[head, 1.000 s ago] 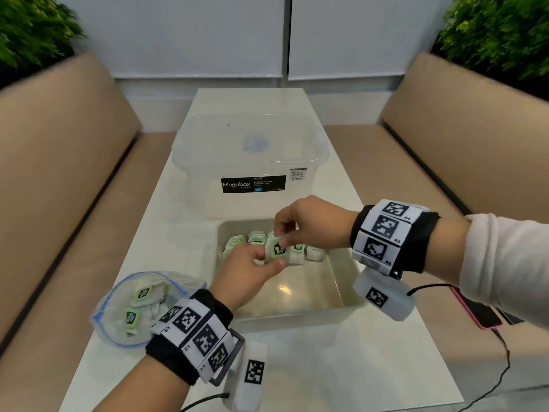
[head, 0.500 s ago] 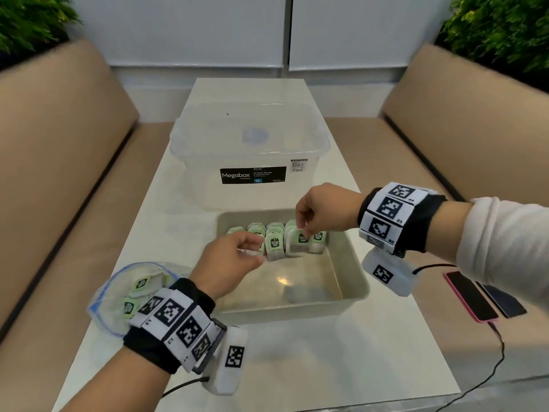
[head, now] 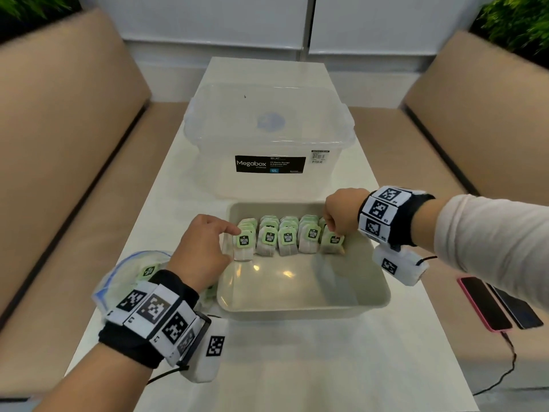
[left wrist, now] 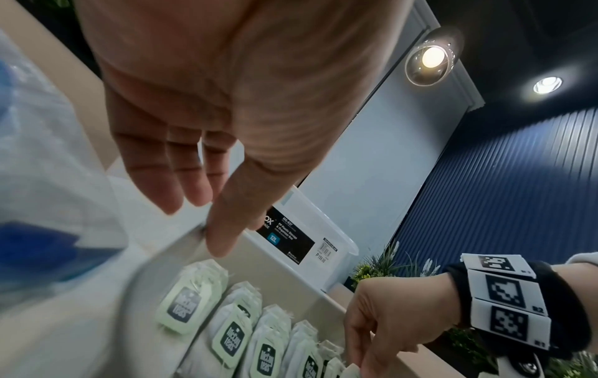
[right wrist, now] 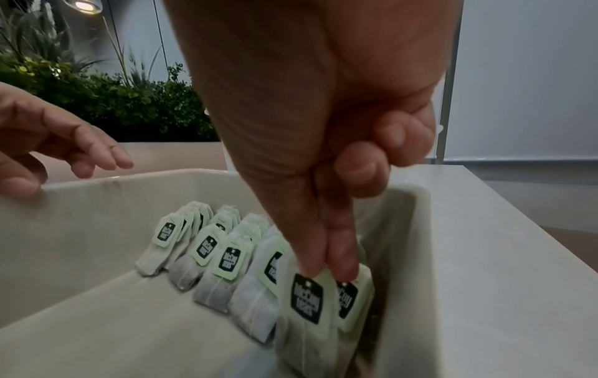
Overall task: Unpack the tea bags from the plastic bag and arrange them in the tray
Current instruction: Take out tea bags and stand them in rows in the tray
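On the white table, a beige tray sits just in front of a clear storage box. Tea bags stand in short rows along the tray's far wall, each with a pale green tag facing the person. The right hand reaches down at the right end of the rows, its thumb and forefinger pinching the top of the rightmost tea bag, other fingers curled into the palm. The left hand hovers at the tray's left rim with fingers loosely extended and holding nothing; whether its fingertip touches the leftmost tag cannot be told. A plastic bag lies on the table left of the tray, partly hidden by the left wrist, with more tea bags inside. Two phones lie on the bench to the right.
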Tool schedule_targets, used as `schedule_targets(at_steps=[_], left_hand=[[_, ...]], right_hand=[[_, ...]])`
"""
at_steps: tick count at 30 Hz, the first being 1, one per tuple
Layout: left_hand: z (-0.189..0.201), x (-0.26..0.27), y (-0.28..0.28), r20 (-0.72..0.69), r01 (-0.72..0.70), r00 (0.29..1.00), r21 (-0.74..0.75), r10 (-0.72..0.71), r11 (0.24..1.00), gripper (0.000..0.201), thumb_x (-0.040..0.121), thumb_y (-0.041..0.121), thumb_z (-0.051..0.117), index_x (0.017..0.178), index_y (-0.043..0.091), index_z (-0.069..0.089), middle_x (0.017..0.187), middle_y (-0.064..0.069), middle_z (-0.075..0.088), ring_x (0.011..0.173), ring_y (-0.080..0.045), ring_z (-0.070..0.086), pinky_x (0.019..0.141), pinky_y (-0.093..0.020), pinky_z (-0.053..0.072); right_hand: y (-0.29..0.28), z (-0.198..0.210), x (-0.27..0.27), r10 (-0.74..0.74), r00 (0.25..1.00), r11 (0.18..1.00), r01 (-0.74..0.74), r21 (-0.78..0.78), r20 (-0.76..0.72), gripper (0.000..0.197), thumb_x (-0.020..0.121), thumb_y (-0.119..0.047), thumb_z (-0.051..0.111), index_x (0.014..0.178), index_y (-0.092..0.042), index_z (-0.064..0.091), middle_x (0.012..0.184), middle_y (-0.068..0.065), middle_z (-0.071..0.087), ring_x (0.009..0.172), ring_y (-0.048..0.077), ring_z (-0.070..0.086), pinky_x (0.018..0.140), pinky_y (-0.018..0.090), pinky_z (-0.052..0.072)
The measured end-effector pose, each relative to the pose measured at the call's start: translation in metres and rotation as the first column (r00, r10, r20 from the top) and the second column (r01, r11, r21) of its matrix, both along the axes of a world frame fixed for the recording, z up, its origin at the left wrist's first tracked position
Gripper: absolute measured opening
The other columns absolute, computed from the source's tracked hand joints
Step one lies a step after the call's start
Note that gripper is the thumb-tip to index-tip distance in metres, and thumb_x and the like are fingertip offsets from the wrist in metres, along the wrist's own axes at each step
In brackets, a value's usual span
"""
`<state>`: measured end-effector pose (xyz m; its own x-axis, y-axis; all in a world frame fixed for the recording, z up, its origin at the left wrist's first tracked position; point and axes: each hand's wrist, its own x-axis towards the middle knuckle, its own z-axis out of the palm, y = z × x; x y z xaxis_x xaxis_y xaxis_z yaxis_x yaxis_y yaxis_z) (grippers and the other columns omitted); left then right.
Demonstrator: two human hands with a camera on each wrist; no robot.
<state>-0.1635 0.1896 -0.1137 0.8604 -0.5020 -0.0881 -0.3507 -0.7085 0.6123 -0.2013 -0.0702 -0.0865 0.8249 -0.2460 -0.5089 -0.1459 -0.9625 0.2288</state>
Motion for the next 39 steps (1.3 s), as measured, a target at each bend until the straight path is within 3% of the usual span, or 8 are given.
schedule_targets(at_steps=[7,16,22,24,27,31,34,39], left_hand=[[0.001,0.002,-0.001,-0.050,0.025,0.998,0.014,-0.024,1.000,0.048,0.074,-0.006,0.063,0.111,0.025,0.061,0.124,-0.001,0.044,0.091,-0.009,0.048,0.079,-0.014,0.036],[-0.001,0.006,-0.001,-0.089,0.029,0.996,0.000,-0.028,1.000,0.048,0.072,-0.005,0.064,0.106,0.028,0.061,0.123,-0.002,0.045,0.090,-0.011,0.051,0.076,-0.016,0.037],[-0.005,0.009,0.001,-0.091,0.043,0.995,-0.012,-0.044,0.999,0.048,0.073,-0.005,0.063,0.107,0.028,0.060,0.123,0.000,0.044,0.090,-0.010,0.050,0.061,-0.005,0.034],[-0.006,0.009,0.002,-0.084,0.050,0.995,-0.010,-0.050,0.999,0.048,0.074,-0.005,0.063,0.108,0.028,0.060,0.122,0.001,0.044,0.090,-0.010,0.051,0.064,-0.006,0.034],[-0.006,0.010,0.003,-0.085,0.050,0.995,-0.016,-0.051,0.999,0.047,0.074,-0.004,0.064,0.109,0.028,0.060,0.119,0.005,0.042,0.090,-0.009,0.050,0.061,-0.002,0.034],[-0.004,0.010,0.003,-0.086,0.067,0.994,-0.017,-0.068,0.998,0.045,0.075,0.000,0.067,0.110,0.028,0.059,0.114,0.008,0.041,0.090,-0.008,0.049,0.061,0.001,0.037],[0.002,0.014,0.007,-0.082,0.059,0.995,-0.018,-0.061,0.998,0.040,0.077,0.009,0.070,0.111,0.027,0.060,0.111,0.009,0.046,0.088,-0.006,0.050,0.062,-0.005,0.036],[0.023,0.034,0.040,-0.035,0.006,0.999,-0.051,-0.008,0.999,0.022,0.080,0.011,0.067,0.090,0.031,0.064,0.100,0.012,0.061,0.088,-0.007,0.055,0.064,-0.010,0.037]], right_hand=[[-0.005,-0.003,0.009,0.034,0.999,0.998,-0.034,-0.057,-0.004,0.013,0.082,-0.019,0.061,0.071,-0.012,0.058,0.068,0.002,0.055,0.070,0.023,0.055,0.057,0.024,0.042],[0.008,-0.001,0.002,0.158,0.954,0.987,-0.147,0.065,-0.254,0.025,0.082,-0.012,0.064,0.105,-0.020,0.071,0.074,-0.011,0.058,0.066,0.008,0.051,0.053,0.016,0.037],[0.021,-0.028,0.006,0.283,0.797,0.940,-0.340,-0.009,-0.533,0.041,0.093,-0.013,0.054,0.133,-0.021,0.053,0.133,-0.003,0.055,0.118,0.018,0.053,0.091,0.022,0.039],[0.018,-0.033,0.010,0.297,0.763,0.923,-0.384,-0.033,-0.575,0.038,0.093,-0.014,0.055,0.130,-0.015,0.056,0.120,-0.001,0.061,0.105,0.019,0.060,0.086,0.021,0.044],[0.013,-0.036,0.017,0.360,0.722,0.882,-0.470,-0.037,-0.591,0.022,0.090,-0.008,0.056,0.110,-0.010,0.065,0.093,0.000,0.058,0.069,0.016,0.053,0.058,0.015,0.043],[0.008,-0.039,0.018,0.356,0.738,0.890,-0.455,-0.033,-0.574,0.029,0.091,-0.010,0.052,0.118,-0.010,0.062,0.109,0.004,0.062,0.094,0.021,0.056,0.077,0.025,0.041],[0.018,-0.027,0.017,0.317,0.789,0.918,-0.395,-0.040,-0.527,0.031,0.090,-0.013,0.056,0.120,-0.010,0.063,0.113,0.005,0.066,0.084,0.018,0.059,0.076,0.023,0.046],[0.041,0.007,0.017,0.159,0.917,0.987,-0.159,0.030,-0.366,0.030,0.088,-0.011,0.058,0.117,-0.017,0.063,0.072,-0.012,0.050,0.058,0.003,0.045,0.039,0.008,0.036]])
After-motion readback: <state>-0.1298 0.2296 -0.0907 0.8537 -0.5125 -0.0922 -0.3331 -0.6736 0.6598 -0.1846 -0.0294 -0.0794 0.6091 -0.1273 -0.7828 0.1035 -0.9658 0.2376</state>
